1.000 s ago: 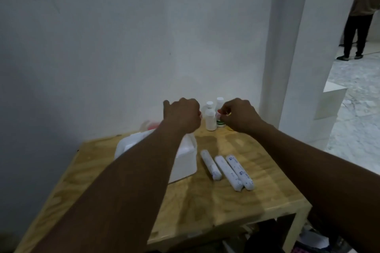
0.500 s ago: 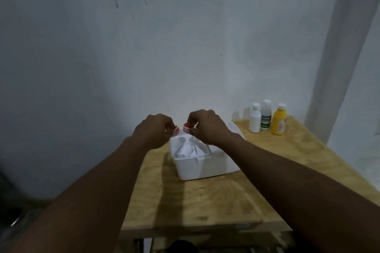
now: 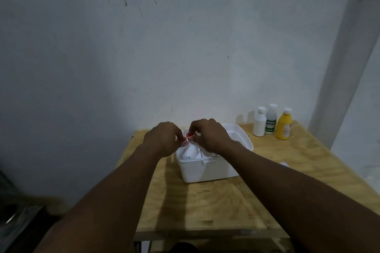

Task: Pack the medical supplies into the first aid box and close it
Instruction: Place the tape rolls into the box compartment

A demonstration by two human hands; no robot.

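Half a second on, both hands have barely shifted, still poised over the box, the gap between them a shade narrower. Nearest the camera, two bare forearms reach across a plywood table (image 3: 205,207) to a white first aid box (image 3: 205,170), its lid off or folded back. Inside, directly beneath the fingertips, lies a white roll or bottle (image 3: 190,152); which it is cannot be told. Above the box's far left corner, the left hand (image 3: 162,139) curls its fingers in a pinch on a small red-and-white piece (image 3: 184,140). Almost touching it, the right hand (image 3: 209,135) pinches a second red piece (image 3: 190,134) between thumb and fingertips. Well right of the right hand's fingers and farther back, three bottles stand upright in a row near the wall (image 3: 185,47): a white bottle (image 3: 259,122), a green-labelled bottle (image 3: 271,120) and a yellow bottle (image 3: 284,124).
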